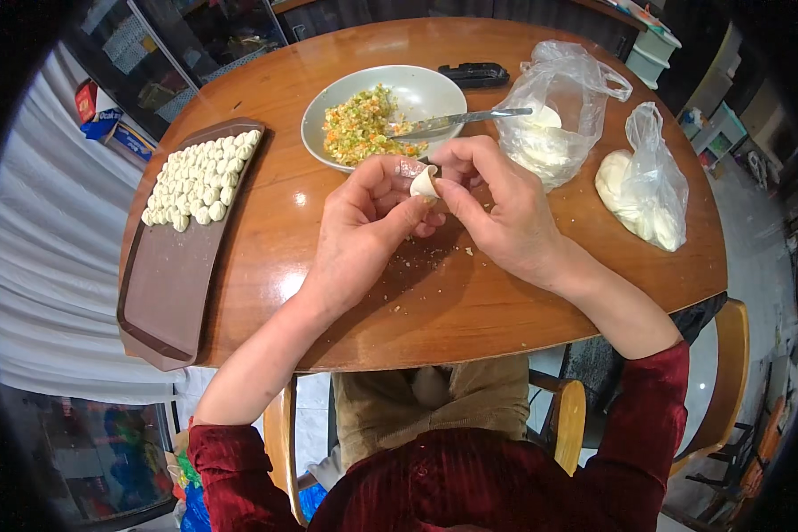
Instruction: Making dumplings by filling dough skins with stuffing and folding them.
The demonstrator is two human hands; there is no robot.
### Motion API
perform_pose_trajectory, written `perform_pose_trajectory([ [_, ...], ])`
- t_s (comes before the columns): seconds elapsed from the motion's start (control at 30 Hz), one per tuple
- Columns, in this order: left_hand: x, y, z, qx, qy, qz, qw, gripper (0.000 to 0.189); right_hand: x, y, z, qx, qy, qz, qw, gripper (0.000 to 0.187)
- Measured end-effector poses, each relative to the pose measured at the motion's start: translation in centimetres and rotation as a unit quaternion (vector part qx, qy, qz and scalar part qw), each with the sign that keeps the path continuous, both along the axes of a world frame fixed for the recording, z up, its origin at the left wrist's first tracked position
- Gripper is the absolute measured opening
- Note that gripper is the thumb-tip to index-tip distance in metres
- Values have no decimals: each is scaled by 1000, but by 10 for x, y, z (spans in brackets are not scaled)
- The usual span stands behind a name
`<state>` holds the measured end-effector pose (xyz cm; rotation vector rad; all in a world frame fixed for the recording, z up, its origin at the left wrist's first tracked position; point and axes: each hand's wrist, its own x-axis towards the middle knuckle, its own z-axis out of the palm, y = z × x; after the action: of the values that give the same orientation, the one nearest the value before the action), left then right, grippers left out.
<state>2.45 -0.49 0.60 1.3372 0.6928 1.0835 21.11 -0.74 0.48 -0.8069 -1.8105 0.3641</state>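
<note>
Between my two hands, over the table's near middle, is a small round dough wrapper [423, 182], curled up at its edges. My left hand [372, 223] holds it with thumb and fingers from the left. Thumb and forefinger of my right hand [499, 206] pinch its right edge. Just beyond them stands a pale bowl [435, 93] with chopped vegetable filling [366, 126] heaped at its left. A metal utensil [465, 120] lies in the filling, its handle over the bowl's right rim. On the left, a brown tray [173, 292] carries rows of small filled dumplings [196, 176] at its far end.
A clear plastic bag [558, 139] with dough wrappers stands right of the bowl, and a second knotted bag [645, 179] of pale dough lies farther right. A black plastic tray [473, 74] sits behind the bowl. Crumbs dot the wooden table [452, 319]. A wooden chair [731, 379] stands at the right.
</note>
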Motion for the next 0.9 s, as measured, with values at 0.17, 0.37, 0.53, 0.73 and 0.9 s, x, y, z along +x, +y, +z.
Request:
perform_pose_trajectory([
  [0.17,-4,3,3,-48,-10,-17,999,21,2,0,0,-24,-11,-3,1000,8],
  [0.37,-4,4,1,-54,-18,-26,998,31,4,4,-5,24,-49,-38,998,7],
  [0.53,5,-3,-1,47,11,16,999,35,6,6,-5,56,-73,-48,995,9],
  [0.73,3,-1,0,8,1,-3,1000,27,5,5,-3,74,-56,-38,995,9],
  [0.9,1,-1,3,-18,-2,-11,1000,25,3,2,0,-9,-22,-12,1000,15],
])
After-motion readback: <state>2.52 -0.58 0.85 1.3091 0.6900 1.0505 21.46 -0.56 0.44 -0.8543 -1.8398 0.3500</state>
